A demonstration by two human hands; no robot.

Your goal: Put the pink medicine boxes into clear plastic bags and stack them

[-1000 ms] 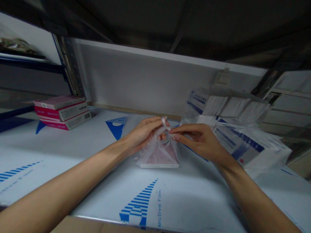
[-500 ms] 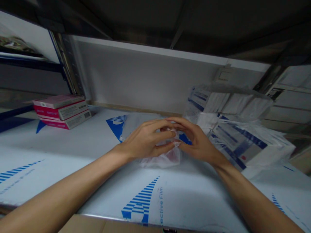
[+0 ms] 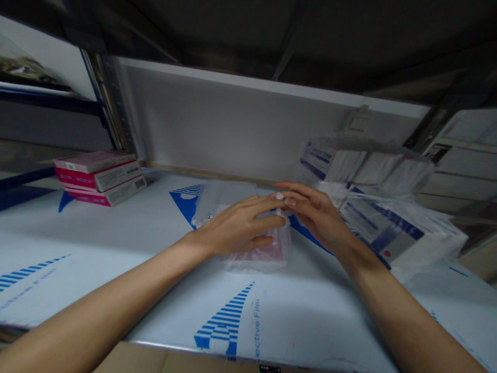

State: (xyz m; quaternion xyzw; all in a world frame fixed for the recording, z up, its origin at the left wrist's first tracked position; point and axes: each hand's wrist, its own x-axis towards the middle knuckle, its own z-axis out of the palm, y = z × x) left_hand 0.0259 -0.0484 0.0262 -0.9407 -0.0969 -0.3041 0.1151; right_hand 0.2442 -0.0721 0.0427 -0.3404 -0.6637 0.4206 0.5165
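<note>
A clear plastic bag (image 3: 285, 259) lies on the shelf in front of me, with a flat pinkish item (image 3: 259, 254) inside it. Over the bag, my left hand (image 3: 236, 225) has its fingers spread, and its foremost fingertip meets the other hand. My right hand (image 3: 316, 210) is at the bag's far right side, thumb and fingers closed together. A small white bit (image 3: 278, 196), seemingly bunched bag plastic, shows where the fingertips of both hands meet. The left thumb is hidden.
Pink-and-white boxes (image 3: 103, 178) are stacked at the left. At the right, plastic-wrapped packs of white-and-blue boxes (image 3: 384, 223) stand close to my right forearm. An upper shelf (image 3: 233, 36) hangs overhead. Blue-printed protective film covers the shelf surface (image 3: 155, 290).
My left fingers have spread and flattened over the bag, uncovering more of the pinkish item. My right fingers have drawn together, and the bag's near part lies flatter.
</note>
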